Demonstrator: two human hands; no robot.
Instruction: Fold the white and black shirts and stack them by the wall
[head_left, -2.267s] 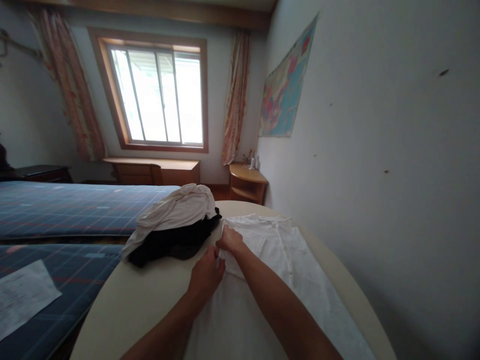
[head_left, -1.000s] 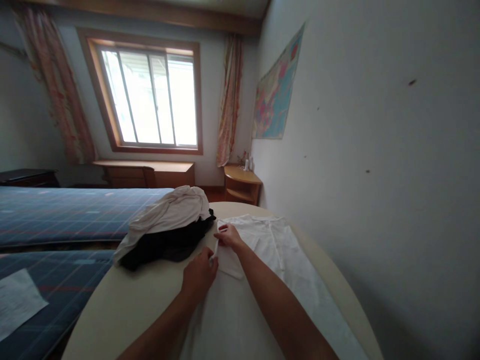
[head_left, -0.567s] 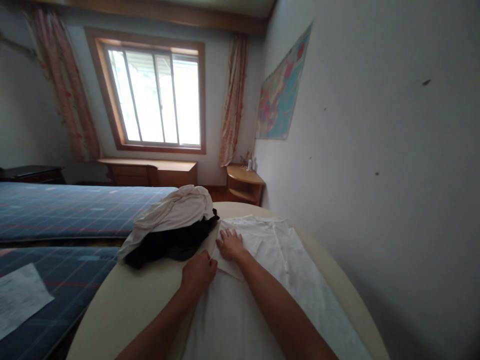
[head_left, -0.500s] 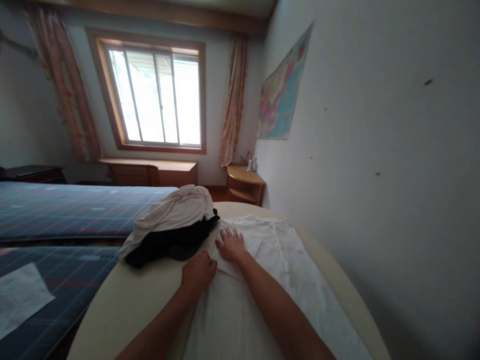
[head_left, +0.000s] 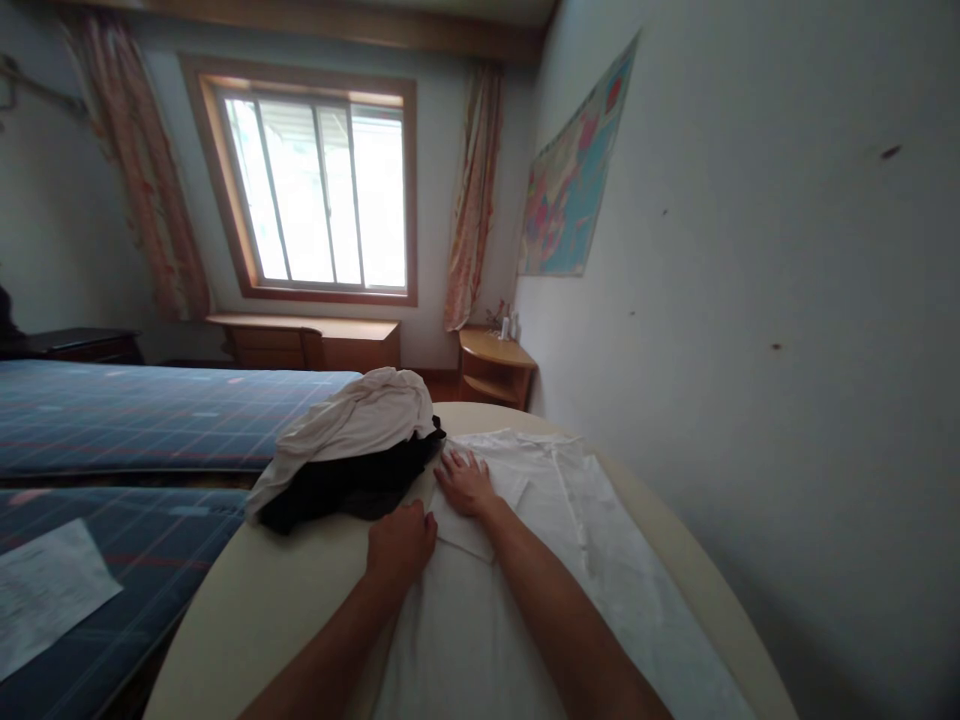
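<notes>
A white garment (head_left: 480, 620) lies spread out on the round cream table (head_left: 240, 590), with a narrow strip or cord running down its right part. My right hand (head_left: 466, 482) rests flat on its far left corner, fingers spread. Just nearer and to the left, my left hand (head_left: 403, 540) is closed at the garment's left edge, fingers curled around the cloth. A folded-looking flap of the same white fabric shows beneath my right wrist. Beyond my left hand sits a heap of clothes, a greyish-white cloth (head_left: 360, 415) on top of a black one (head_left: 345, 485).
Blue plaid mattresses (head_left: 150, 415) lie to the left, one bearing a printed paper sheet (head_left: 52, 595). A white wall (head_left: 750, 250) with a map (head_left: 574, 180) runs close along the right. A desk (head_left: 352, 340) and a corner shelf (head_left: 495, 350) stand under the window side.
Both hands keep almost the same places on the white garment. The whole view has shifted slightly, so things appear a little further right.
</notes>
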